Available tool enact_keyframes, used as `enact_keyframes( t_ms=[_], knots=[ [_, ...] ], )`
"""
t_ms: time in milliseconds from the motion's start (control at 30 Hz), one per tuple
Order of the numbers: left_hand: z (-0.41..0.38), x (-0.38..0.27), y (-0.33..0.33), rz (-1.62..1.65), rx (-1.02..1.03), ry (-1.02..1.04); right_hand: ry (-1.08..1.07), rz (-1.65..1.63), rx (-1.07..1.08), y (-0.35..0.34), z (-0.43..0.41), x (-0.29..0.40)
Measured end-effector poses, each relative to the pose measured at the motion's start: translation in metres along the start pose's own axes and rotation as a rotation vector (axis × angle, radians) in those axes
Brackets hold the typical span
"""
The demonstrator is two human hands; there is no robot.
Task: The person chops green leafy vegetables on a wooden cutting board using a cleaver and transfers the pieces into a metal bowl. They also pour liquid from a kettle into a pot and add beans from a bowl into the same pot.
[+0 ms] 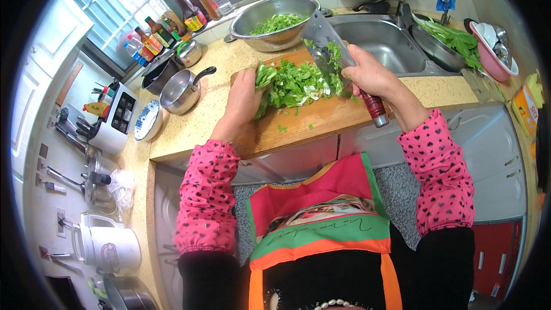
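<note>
My right hand (372, 71) grips a cleaver (327, 43) near the top of its red handle. Its broad blade is tilted over the right side of the board, with bits of green leaf stuck to it. Chopped leafy greens (297, 84) lie heaped on the wooden cutting board (301, 127). At the heap's left end, my left hand (243, 94) is on a bunch of uncut greens (264, 75); its fingertips are partly hidden. Behind the board, a large steel basin (275, 41) holds more chopped greens.
Right of the basin is a steel sink (379, 47), with whole greens (456, 38) in a pan beyond it. A saucepan (181, 92) and a patterned bowl (147, 120) stand left of the board. Several sauce bottles (161, 32) line the window side. A pink basin (495, 58) holds dishes.
</note>
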State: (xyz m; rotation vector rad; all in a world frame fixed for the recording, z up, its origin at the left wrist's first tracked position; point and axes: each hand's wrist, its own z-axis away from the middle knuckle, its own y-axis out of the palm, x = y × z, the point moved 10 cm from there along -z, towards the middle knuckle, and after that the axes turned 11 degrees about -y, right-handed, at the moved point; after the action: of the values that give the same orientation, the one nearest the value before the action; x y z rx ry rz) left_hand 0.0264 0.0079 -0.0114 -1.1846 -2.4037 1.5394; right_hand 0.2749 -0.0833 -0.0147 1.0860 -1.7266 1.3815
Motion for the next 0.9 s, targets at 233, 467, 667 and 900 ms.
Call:
enact_keyframes(
  t_ms=[233, 467, 667, 900],
  knots=[
    [-0.007, -0.021, 0.04, -0.126, -0.055, -0.112, -0.164, 0.124, 0.07, -0.004, -0.015, 0.026],
    [-0.014, -0.009, 0.056, -0.132, -0.007, -0.205, -0.492, 0.526, 0.198, 0.025, -0.047, 0.06],
    [-0.015, -0.007, 0.052, -0.125, 0.068, -0.206, -0.411, 0.575, 0.295, 0.062, -0.058, 0.055],
    [-0.005, -0.031, 0.027, 0.015, -0.115, -0.151, -0.42, 0.683, 0.43, 0.071, -0.074, 0.056]
  ],
)
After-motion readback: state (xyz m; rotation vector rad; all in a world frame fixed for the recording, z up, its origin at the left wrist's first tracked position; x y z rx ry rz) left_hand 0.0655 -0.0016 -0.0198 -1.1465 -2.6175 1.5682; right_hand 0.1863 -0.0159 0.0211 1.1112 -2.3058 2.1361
